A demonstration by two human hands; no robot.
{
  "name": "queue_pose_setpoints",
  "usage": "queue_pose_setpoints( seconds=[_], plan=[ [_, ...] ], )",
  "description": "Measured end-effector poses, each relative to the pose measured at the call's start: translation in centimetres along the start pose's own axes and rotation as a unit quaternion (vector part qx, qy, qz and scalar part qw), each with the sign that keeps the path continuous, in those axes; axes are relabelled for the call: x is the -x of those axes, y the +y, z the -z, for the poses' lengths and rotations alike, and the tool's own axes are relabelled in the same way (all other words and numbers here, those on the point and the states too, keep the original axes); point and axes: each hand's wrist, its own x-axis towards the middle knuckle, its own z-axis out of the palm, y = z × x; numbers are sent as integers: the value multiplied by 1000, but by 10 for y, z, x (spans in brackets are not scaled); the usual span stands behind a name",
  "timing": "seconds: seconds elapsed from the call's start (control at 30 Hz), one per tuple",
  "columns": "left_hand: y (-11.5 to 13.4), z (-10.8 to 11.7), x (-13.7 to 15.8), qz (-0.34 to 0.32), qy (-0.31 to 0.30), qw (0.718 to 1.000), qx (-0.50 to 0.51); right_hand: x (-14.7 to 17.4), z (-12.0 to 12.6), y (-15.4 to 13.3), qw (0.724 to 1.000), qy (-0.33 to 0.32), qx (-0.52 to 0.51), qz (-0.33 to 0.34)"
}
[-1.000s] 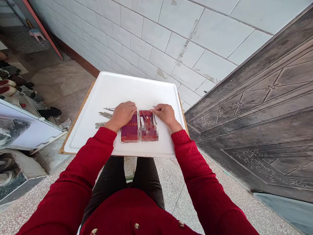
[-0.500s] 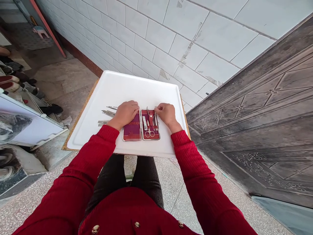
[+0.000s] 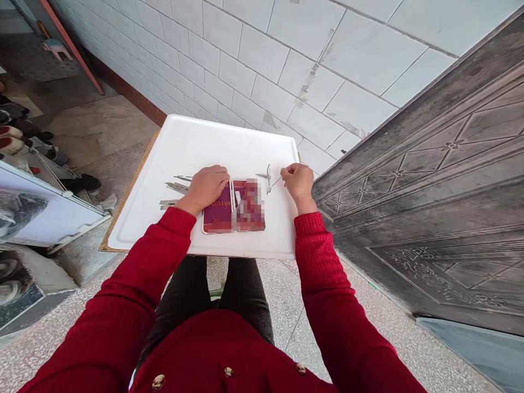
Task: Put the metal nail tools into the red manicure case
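An unfolded dark-red manicure case [image 3: 216,215] lies on a white tabletop [image 3: 229,144]. My left hand [image 3: 208,185] presses down on the upper part of its left half, fingers curled over the edge. Pixel blur covers most of the right half, so the tools there are largely hidden. My right hand [image 3: 299,180] is to the right of the case, fingertips pinching a slim metal tool [image 3: 277,181] that points down-left. Close to that tool's tip, small metal nippers [image 3: 268,176] show with their handles spread.
Several metal grooming tools [image 3: 177,188] lie left of my left hand. A tiled wall [image 3: 262,60] runs behind the table, and a carved dark door [image 3: 429,180] stands at the right. At the left is a white rack [image 3: 49,202] with shoes nearby.
My right hand has moved right, off the case, drawing a slim metal tool with it. The nippers now show outside the case, to its upper right. My left hand stays on the case.
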Motion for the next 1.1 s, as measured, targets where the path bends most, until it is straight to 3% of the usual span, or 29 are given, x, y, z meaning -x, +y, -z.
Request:
queue_pose_setpoints(
  seconds=[0.2,0.3,0.43,0.5,0.6,0.7,0.9,1.0,1.1],
  plan=[
    [0,1,1,7,1,1000,7,0,-10,-1,998,-50,25,5],
    [1,1,1,5,3,1000,1,4,-12,-7,999,-41,23,13],
    [0,0,0,8,0,1000,1,24,-10,-24,997,-34,-24,72],
    [0,-1,0,7,0,1000,-1,41,-10,-35,988,-85,-48,118],
    [-1,-2,0,5,0,1000,-7,65,-15,-50,959,-214,-24,186],
    [-1,-3,0,4,-4,1000,-8,81,-20,-60,938,-261,42,225],
    [-1,-2,0,0,-5,1000,-5,92,-14,-78,925,-285,150,202],
    [-1,-3,1,3,-2,1000,-7,100,-3,-79,921,-320,127,181],
    [-1,-2,1,3,-2,1000,-6,107,13,-71,914,-378,42,139]
  ],
)
